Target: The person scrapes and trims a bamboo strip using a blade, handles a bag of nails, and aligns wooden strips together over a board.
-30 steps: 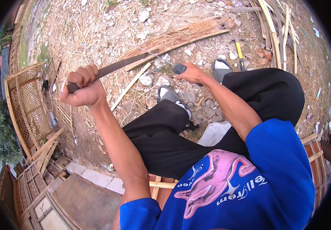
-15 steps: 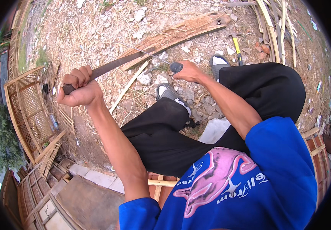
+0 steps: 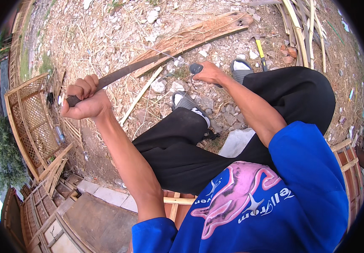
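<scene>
as your left hand (image 3: 87, 98) clamps a blade (image 3: 125, 70), your right hand (image 3: 209, 73) grips a thin rod (image 3: 179, 60), seemingly filing; the next stroke calls for steadiness.

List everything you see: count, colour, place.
Blade: one, dark, held at left
Rod: one, grey with black handle, held at right
Plank: one, brown, upper centre
Hammer: one, yellow and black, upper right of centre
Wood strips: many, pale to grey, upper right
Brick pieces: several, reddish, beside wood strips
Loose strip: one, pale, left of centre
Stones: many, whitish, strewn around
Slab: one, whitish, right of centre
Lattice panel: one, tan, far left
Foliage: count unclear, green, left edge
Sandals: two, grey, worn
Trousers: one pair, black, worn
Shirt: one, blue, worn
Left hand: one, bare, gripping blade
Right hand: one, bare, gripping rod
</scene>
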Action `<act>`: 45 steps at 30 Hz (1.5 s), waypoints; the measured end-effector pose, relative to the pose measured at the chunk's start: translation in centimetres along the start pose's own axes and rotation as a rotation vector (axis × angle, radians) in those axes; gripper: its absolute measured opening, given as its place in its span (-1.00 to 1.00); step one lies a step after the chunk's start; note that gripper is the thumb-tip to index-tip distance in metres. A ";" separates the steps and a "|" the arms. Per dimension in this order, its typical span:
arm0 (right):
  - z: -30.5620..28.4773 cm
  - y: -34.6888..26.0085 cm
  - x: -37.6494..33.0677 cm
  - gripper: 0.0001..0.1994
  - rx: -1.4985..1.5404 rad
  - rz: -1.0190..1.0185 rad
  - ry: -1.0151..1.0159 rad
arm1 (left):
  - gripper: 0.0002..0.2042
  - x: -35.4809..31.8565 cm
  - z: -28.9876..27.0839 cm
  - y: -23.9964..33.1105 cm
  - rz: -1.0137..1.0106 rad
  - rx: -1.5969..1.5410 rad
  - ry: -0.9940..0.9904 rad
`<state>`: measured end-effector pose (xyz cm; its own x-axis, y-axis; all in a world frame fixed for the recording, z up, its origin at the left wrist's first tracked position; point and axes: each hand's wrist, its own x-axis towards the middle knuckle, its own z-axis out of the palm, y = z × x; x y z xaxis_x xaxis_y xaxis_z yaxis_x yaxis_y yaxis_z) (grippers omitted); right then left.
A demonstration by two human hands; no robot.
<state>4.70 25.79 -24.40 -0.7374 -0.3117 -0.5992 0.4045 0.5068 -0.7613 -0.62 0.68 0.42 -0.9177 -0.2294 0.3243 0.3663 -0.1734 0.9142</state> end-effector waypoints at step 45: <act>7.6 -0.5 -0.5 -0.51 0.285 -0.122 0.227 | -0.67 -0.9 -0.6 -0.6 0.273 -0.072 0.800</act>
<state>8.99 19.58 -25.64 -0.8774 -0.1538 -0.4544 0.4172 0.2231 -0.8810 0.10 0.44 -0.54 -0.4205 -0.8760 0.2363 0.5929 -0.0682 0.8024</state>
